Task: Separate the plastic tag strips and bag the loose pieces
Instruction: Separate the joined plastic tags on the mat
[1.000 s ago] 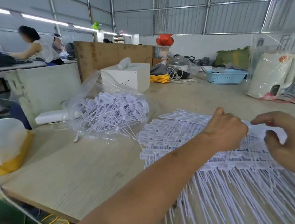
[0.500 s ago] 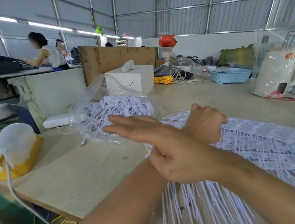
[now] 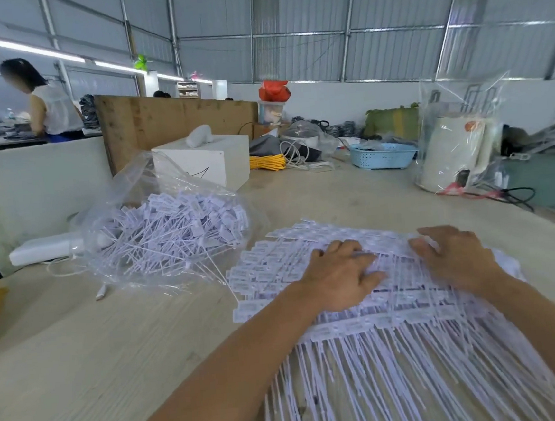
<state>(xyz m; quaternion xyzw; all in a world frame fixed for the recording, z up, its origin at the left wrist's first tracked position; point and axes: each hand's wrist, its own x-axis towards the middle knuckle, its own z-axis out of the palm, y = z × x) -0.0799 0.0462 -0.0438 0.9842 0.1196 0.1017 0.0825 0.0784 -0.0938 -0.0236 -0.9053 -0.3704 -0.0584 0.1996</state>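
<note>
Two hands are laid palm-down on a wide stack of white tag strips point(image 3: 371, 306) spread over the near right part of the wooden table point(image 3: 91, 357). The left hand point(image 3: 337, 277) is set on the middle of the stack, its fingers spread and nearly straight, pressed flat on the label ends with nothing gripped. The right hand point(image 3: 454, 257) is placed just beside it to the right, apart from it; its fingertips are bent down onto the far edge of the strips, but whether a strip is pinched cannot be told. The thin tails of the strips are fanned toward the near table edge. To the left of the stack, close but apart, a clear plastic bag point(image 3: 170, 233) is seen lying open, filled with loose tags. Behind the bag a white box point(image 3: 204, 161) is set, and farther right a blue basket point(image 3: 382, 157) is seen.
</note>
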